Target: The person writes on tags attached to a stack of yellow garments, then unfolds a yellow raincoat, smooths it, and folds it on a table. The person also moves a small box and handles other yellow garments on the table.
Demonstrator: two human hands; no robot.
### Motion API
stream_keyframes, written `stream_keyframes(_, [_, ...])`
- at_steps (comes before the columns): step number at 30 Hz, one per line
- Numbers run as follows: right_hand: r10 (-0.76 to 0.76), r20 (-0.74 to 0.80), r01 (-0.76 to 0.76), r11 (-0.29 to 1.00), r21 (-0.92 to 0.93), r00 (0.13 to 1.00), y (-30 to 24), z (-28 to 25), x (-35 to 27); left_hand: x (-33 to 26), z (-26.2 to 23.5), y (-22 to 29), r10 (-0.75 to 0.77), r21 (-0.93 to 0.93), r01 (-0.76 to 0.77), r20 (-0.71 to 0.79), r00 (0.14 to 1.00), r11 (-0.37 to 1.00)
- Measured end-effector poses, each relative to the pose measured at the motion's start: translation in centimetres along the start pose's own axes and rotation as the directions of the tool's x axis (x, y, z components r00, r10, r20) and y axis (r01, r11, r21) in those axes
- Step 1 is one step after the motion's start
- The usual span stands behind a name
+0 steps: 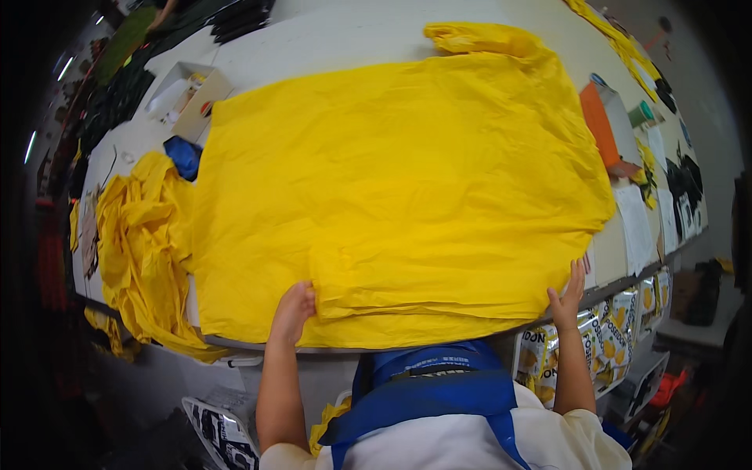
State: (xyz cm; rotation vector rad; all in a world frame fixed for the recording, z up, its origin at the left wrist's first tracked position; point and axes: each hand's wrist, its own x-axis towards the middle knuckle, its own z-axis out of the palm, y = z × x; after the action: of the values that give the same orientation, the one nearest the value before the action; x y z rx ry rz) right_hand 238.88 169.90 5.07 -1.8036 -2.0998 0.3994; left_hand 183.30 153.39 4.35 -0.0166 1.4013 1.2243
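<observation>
A large yellow garment (392, 164) of thin, smooth fabric lies spread flat on the white table. One sleeve is folded back across its far right corner; the other sleeve (439, 286) lies along the near side. My left hand (294, 311) is at the end of that near sleeve, its fingers closed on the fabric. At the garment's near right edge is my right hand (567, 298), thumb and fingers apart, with the fingertips against the cloth.
A crumpled yellow garment (145, 243) and a blue bundle (183, 157) lie left. Boxes stand far left (192, 98) and right (599, 125); a green spool (641, 114) and paper sheets (634, 223) are at right. Printed packages (615, 333) sit below the table edge.
</observation>
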Motion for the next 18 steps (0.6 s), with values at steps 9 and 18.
stream_keyframes(9, [-0.250,0.456,0.406,0.869,-0.283,0.854,1.4,-0.6,-2.2,-5.1,5.1,-3.1,0.767,0.873,-0.391,0.029,0.641,0.293])
stream_keyframes(18, [-0.469,0.410,0.539,0.839,-0.069,0.782,5.0,-1.0,-2.7,-2.8,-6.5,-8.6,0.742,0.813,0.086,-0.564,0.363,0.576])
